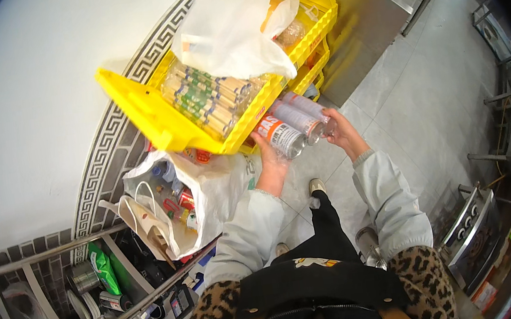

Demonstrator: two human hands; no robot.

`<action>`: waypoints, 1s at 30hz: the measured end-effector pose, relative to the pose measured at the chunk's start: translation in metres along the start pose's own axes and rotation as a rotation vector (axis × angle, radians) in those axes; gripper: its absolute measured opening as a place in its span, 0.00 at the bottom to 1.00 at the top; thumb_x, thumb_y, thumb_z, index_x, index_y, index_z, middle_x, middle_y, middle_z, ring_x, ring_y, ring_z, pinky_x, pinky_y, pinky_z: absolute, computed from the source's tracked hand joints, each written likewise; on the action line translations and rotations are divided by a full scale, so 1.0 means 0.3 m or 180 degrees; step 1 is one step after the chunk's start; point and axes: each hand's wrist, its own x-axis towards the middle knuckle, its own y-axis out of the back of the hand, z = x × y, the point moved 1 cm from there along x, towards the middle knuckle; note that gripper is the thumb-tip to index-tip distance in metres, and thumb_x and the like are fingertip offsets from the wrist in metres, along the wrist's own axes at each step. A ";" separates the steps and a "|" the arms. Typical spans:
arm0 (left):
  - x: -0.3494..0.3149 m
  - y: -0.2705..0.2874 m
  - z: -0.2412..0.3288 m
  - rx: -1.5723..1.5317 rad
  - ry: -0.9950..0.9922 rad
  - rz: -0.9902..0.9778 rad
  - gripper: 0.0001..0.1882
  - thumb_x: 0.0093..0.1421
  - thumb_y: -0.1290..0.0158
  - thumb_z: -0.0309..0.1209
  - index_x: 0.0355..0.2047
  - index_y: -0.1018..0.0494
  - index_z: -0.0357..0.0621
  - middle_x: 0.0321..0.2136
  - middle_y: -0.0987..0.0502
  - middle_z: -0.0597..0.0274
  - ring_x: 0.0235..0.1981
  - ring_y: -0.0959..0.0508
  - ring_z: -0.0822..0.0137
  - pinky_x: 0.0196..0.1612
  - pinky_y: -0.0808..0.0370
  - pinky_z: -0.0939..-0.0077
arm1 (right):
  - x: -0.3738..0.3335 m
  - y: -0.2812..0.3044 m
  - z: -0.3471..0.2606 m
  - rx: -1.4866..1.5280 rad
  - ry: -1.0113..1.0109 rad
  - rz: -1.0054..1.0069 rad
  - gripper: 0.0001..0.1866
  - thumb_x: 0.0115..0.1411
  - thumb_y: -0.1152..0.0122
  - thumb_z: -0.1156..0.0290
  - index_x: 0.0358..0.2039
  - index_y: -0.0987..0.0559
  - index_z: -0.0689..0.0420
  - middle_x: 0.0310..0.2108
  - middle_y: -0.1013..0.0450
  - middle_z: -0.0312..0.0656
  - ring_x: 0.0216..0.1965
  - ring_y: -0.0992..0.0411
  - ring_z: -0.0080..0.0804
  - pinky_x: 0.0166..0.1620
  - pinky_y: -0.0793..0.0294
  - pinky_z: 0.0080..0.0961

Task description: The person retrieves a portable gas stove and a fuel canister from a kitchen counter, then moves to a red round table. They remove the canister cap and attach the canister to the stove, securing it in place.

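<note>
A pack of gas canisters, silvery with orange and white labels and wrapped in clear film, is held between my two hands. My left hand grips its near left side, and my right hand clasps the opposite side. The far ends of the canisters sit at the edge of a yellow plastic crate, partly hidden by it. Inside the crate lie bundles of wrapped sticks, pale with green and blue bands. A white plastic bag covers much of the crate's far part.
Left of my legs stands a large white bag filled with bottles and packets. A metal rack with tins and a green packet is at lower left. A steel cabinet stands beyond the crate; a stove-like appliance is at right.
</note>
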 end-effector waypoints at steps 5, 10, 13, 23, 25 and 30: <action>0.115 -0.003 0.084 -0.0109 -0.0514 0.0164 0.28 0.64 0.59 0.57 0.54 0.32 0.52 0.47 0.25 0.60 0.48 0.25 0.57 0.54 0.28 0.56 | 0.224 -0.115 -0.111 -0.0011 -0.0147 -0.0032 0.25 0.50 0.37 0.48 0.42 0.26 0.52 0.22 0.30 0.35 0.15 0.31 0.26 0.15 0.34 0.17; 0.102 0.000 0.122 -0.0269 -0.1006 0.0963 0.30 0.63 0.57 0.53 0.58 0.36 0.50 0.57 0.32 0.59 0.58 0.33 0.54 0.59 0.34 0.51 | 0.499 -0.210 -0.054 -0.0213 -0.0135 -0.0032 0.19 0.57 0.44 0.51 0.44 0.27 0.48 0.31 0.29 0.37 0.28 0.28 0.27 0.22 0.28 0.24; 0.127 0.029 0.159 -0.0328 -0.1165 0.0498 0.31 0.62 0.57 0.54 0.60 0.39 0.51 0.59 0.35 0.58 0.58 0.34 0.51 0.58 0.33 0.49 | 0.643 -0.263 0.061 0.0283 -0.0034 -0.0189 0.24 0.63 0.50 0.49 0.54 0.30 0.47 0.50 0.30 0.40 0.45 0.27 0.34 0.34 0.21 0.33; 0.083 0.070 0.036 0.0702 -0.0831 0.1128 0.25 0.64 0.53 0.49 0.58 0.36 0.53 0.53 0.30 0.67 0.51 0.29 0.67 0.45 0.27 0.59 | 0.645 -0.277 0.070 -0.2550 0.1145 -0.0554 0.23 0.63 0.46 0.55 0.53 0.29 0.56 0.53 0.30 0.47 0.52 0.29 0.38 0.47 0.26 0.31; -0.001 0.062 0.000 0.0882 -0.0634 0.1304 0.28 0.63 0.50 0.48 0.59 0.37 0.50 0.53 0.30 0.68 0.49 0.29 0.69 0.44 0.27 0.62 | 0.582 -0.272 0.047 -0.4274 0.1936 -0.0184 0.23 0.63 0.46 0.56 0.53 0.28 0.58 0.54 0.30 0.48 0.54 0.30 0.39 0.49 0.27 0.31; -0.360 0.257 0.011 0.2051 0.0023 -0.0009 0.29 0.64 0.51 0.45 0.61 0.37 0.45 0.46 0.26 0.67 0.42 0.27 0.74 0.39 0.28 0.76 | 0.306 -0.133 0.200 -0.2678 0.2594 -0.0007 0.16 0.61 0.44 0.70 0.46 0.26 0.68 0.45 0.25 0.49 0.46 0.27 0.33 0.51 0.30 0.29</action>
